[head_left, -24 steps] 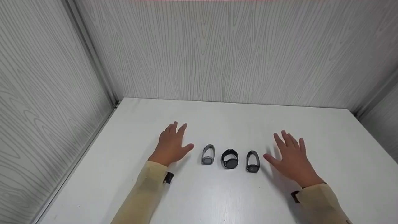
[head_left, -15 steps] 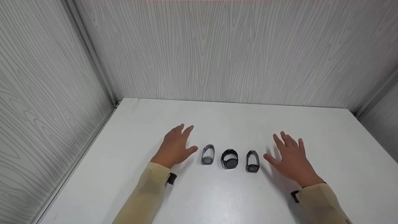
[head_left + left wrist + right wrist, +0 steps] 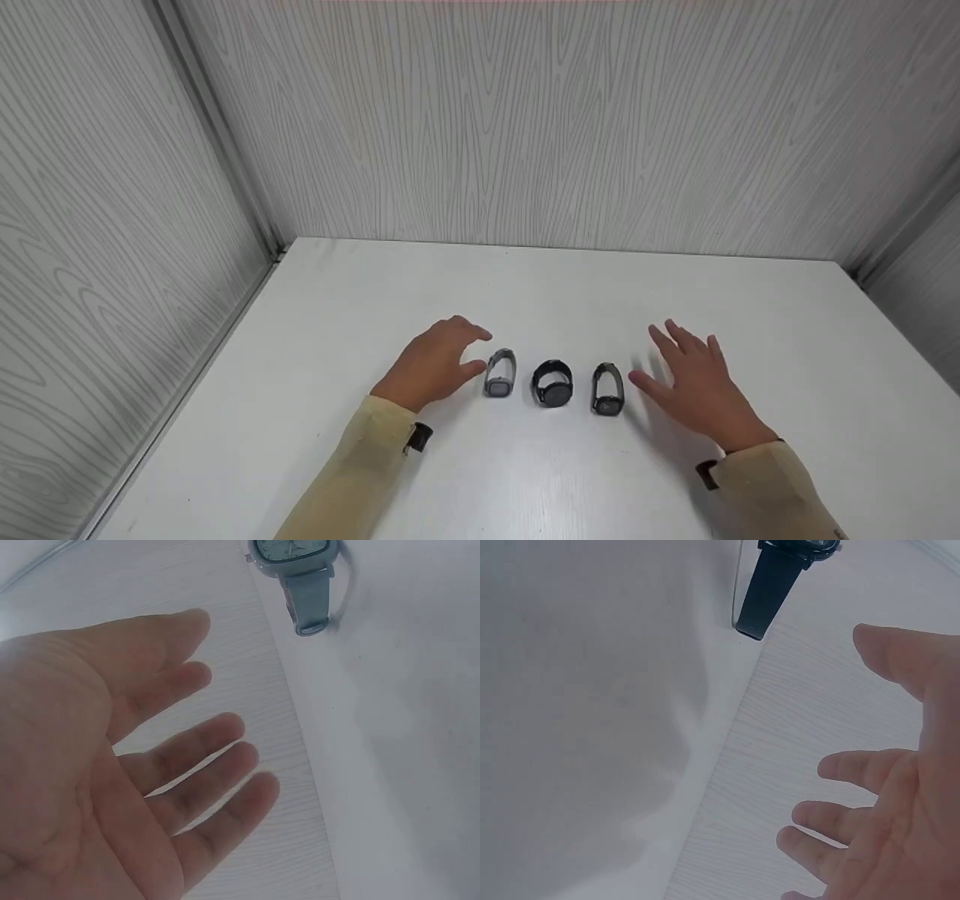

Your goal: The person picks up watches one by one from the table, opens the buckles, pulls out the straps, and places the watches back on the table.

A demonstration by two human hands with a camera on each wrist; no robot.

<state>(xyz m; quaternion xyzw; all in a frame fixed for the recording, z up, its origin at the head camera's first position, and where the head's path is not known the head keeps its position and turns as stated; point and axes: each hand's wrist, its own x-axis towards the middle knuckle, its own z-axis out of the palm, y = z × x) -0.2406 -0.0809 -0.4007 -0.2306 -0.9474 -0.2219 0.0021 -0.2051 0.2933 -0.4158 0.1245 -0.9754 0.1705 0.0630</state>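
Three wristwatches stand in a row on the white table, their straps closed into loops. On the left is a light grey watch (image 3: 498, 387) with a squarish case. A black watch (image 3: 556, 394) with a round dial is in the middle, and a narrower dark watch (image 3: 607, 406) is on the right. My left hand (image 3: 427, 365) hovers just left of the grey watch, fingers loosely bent around nothing. The left wrist view shows a gap between the fingers and the grey strap (image 3: 308, 600). Spread and holding nothing, my right hand (image 3: 697, 390) is beside the right-hand watch.
The white table (image 3: 525, 480) meets a grey wood-grain panel (image 3: 487, 127) along its back edge. Another panel (image 3: 97, 247) rises on the left, and a third (image 3: 926, 277) on the right. Dark bands show at both sleeve cuffs.
My left hand has moved right and slightly nearer, toward the grey watch, and its fingers have bent more. The right hand has shifted slightly left. The watches stay in place.
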